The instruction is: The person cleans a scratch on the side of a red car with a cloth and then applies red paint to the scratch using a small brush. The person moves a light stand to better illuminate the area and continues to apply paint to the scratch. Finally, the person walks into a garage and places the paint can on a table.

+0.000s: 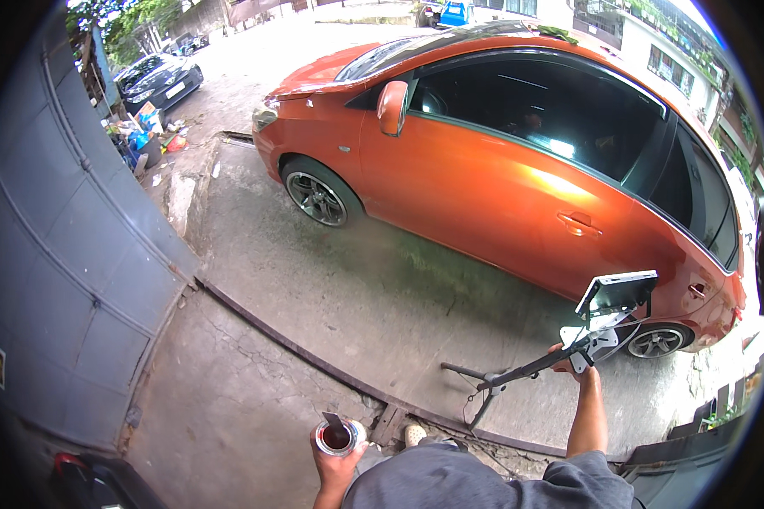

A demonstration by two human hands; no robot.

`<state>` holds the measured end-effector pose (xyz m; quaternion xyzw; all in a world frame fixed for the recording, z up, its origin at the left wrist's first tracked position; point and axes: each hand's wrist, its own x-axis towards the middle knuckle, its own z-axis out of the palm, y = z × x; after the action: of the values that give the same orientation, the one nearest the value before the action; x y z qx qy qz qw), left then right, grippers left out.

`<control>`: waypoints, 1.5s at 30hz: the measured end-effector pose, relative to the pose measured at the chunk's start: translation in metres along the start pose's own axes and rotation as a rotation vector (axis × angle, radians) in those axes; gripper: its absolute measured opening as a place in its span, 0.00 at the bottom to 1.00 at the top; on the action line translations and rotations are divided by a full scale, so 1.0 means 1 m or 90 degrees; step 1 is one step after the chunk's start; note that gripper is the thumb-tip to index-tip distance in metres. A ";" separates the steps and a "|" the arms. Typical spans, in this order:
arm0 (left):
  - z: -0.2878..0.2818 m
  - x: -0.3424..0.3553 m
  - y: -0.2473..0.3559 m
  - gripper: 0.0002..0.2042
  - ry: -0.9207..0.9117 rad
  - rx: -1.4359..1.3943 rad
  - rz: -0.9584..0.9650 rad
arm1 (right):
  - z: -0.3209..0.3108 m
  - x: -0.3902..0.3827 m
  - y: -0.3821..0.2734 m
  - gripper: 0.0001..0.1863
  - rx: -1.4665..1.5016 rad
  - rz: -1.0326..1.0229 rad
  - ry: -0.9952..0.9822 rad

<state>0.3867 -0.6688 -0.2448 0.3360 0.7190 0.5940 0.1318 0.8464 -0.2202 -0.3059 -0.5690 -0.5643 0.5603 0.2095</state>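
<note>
The black folding tripod stand [518, 373], its thin metal legs splayed at the far end and a flat rectangular screen [617, 293] on a pale bracket at the near end, hangs tilted above the concrete driveway [356, 297], beside the orange car [518, 170]. The right hand [579, 360] is clamped around its shaft just below the bracket. It looks stiff and fairly light, but top-heavy at the screen, so a hold close to that end seems the steadiest; the screen is probably the fragile part. The left hand [335, 462], well apart from the right, is wrapped around a small round metal can [335, 437], open-topped with dark liquid and a flat blade standing in it.
</note>
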 end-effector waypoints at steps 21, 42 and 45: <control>0.006 0.003 -0.004 0.44 -0.070 0.103 0.003 | 0.012 0.013 -0.031 0.13 0.031 -0.124 0.038; 0.018 0.010 -0.011 0.42 -0.089 0.096 0.023 | 0.001 0.022 0.019 0.28 0.053 0.051 0.159; 0.017 0.010 -0.007 0.42 -0.097 0.107 0.026 | 0.005 0.025 0.032 0.37 0.073 0.078 0.130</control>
<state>0.3867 -0.6502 -0.2540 0.4043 0.7471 0.5072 0.1452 0.8483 -0.2088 -0.3449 -0.6435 -0.4712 0.5428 0.2632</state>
